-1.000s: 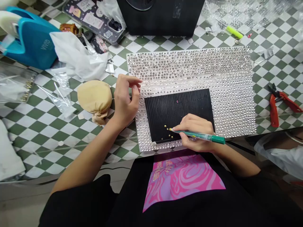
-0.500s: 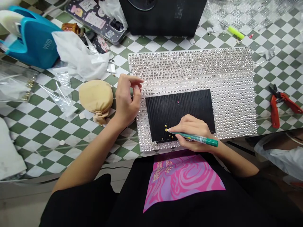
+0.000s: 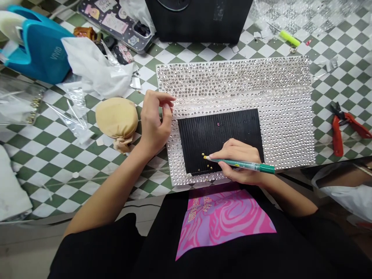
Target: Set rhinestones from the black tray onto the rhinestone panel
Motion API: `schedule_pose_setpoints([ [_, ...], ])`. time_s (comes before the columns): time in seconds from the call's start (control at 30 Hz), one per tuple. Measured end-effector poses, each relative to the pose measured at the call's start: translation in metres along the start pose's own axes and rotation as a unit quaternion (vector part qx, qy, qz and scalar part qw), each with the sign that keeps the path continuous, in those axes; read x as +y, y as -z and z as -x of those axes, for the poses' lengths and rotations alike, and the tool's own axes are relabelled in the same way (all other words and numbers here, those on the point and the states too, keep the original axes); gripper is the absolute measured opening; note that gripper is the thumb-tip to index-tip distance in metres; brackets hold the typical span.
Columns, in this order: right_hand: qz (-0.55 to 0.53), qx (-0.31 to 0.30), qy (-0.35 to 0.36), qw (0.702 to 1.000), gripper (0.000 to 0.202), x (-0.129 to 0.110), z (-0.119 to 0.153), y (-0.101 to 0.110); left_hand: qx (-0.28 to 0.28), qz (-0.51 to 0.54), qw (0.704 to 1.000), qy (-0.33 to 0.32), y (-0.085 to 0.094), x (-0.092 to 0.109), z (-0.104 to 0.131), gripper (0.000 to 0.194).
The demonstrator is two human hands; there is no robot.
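Note:
My right hand (image 3: pixel 241 159) grips a slim green pen (image 3: pixel 247 164) with a yellow tip. That tip touches or hovers just over a black ribbed pad (image 3: pixel 221 135), beside several tiny gold beads (image 3: pixel 209 167) near its lower left corner. The pad lies on a white sheet (image 3: pixel 286 128) covered in rows of clear rhinestones. My left hand (image 3: pixel 156 118) rests at the sheet's left edge, its fingers loosely bent and a gap between thumb and palm. I see nothing in it.
Left of my left hand sit a tied beige pouch (image 3: pixel 117 120), crumpled white wrapping (image 3: pixel 95 68) and a blue tape dispenser (image 3: pixel 43 46). Behind the sheet stands a black box (image 3: pixel 199 23). Red-handled cutters (image 3: pixel 344 124) and a yellow-green pointed tool (image 3: pixel 289 38) lie to the right.
The pen's tip has shifted slightly right and up, and its barrel lies further right in my right hand. My left hand stays in place.

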State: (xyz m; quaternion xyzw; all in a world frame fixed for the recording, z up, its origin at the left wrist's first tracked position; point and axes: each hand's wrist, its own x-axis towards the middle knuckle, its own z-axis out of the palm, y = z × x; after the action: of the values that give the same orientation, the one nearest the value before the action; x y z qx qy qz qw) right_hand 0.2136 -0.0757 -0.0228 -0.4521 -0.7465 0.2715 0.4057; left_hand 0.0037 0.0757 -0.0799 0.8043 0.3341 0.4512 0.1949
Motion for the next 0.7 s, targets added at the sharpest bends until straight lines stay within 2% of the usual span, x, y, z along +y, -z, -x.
schedule_pose_setpoints([
  [0.17, 0.007, -0.005, 0.002, 1.000, 0.022, -0.003, -0.003, 0.004, -0.010, -0.006, 1.000, 0.018, 0.000, -0.002, 0.001, 0.023],
  [0.27, 0.018, 0.004, 0.001, 1.000, 0.031, -0.005, -0.001, 0.003, -0.002, 0.006, 1.000, 0.001, -0.002, -0.006, 0.003, 0.026],
  [0.37, 0.044, 0.016, 0.026, 0.999, 0.040, -0.004, 0.007, 0.001, 0.003, -0.004, 1.000, 0.000, 0.000, 0.002, 0.001, 0.023],
  [0.47, 0.074, 0.034, 0.026, 0.996, 0.042, 0.001, 0.018, -0.001, 0.004, -0.033, 0.999, -0.030, 0.009, 0.028, -0.006, 0.021],
  [0.57, 0.080, 0.041, 0.005, 0.996, 0.044, 0.005, 0.026, -0.003, -0.028, -0.066, 0.996, -0.059, 0.019, 0.067, -0.009, 0.018],
  [0.7, 0.096, 0.035, -0.013, 0.995, 0.043, 0.006, 0.028, -0.004, -0.142, -0.090, 0.974, -0.155, 0.026, 0.109, 0.010, 0.004],
])
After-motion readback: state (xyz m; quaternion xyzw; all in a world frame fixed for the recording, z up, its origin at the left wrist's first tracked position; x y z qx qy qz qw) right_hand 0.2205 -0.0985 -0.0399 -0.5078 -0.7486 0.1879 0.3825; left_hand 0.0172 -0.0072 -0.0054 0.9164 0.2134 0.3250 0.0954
